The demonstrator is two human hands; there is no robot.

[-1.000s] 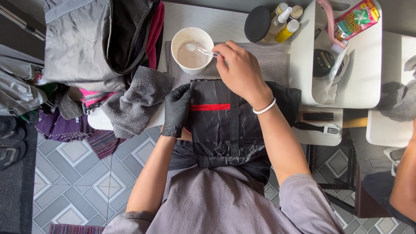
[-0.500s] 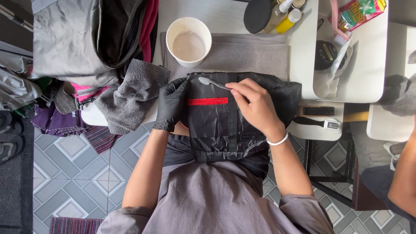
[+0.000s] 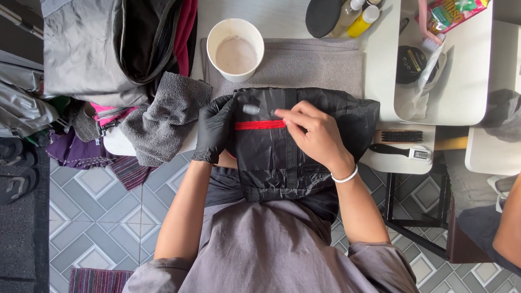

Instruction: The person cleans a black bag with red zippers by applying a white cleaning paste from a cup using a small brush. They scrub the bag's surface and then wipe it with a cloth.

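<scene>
My left hand (image 3: 213, 129), in a black glove, grips the left edge of a black bag (image 3: 304, 163) with a red stripe (image 3: 259, 125) that lies across my lap and the table edge. Bare, with a white bracelet at the wrist, my right hand (image 3: 313, 134) holds a small brush (image 3: 252, 110) whose pale head rests on the bag just above the red stripe. A white cup (image 3: 235, 49) of cloudy liquid stands beyond the bag on a grey towel (image 3: 309, 65).
A crumpled grey cloth (image 3: 165, 116) and a pile of bags and clothes (image 3: 103, 54) lie at left. Bottles (image 3: 355, 16), a round tin (image 3: 410, 64) and a white tray (image 3: 467, 81) sit at right, black brushes (image 3: 401, 144) below. Another person's arm (image 3: 507, 228) shows at right.
My right hand came back from the white cup with the brush and moved it left along the bag, above the red stripe. The left hand kept its hold on the bag.
</scene>
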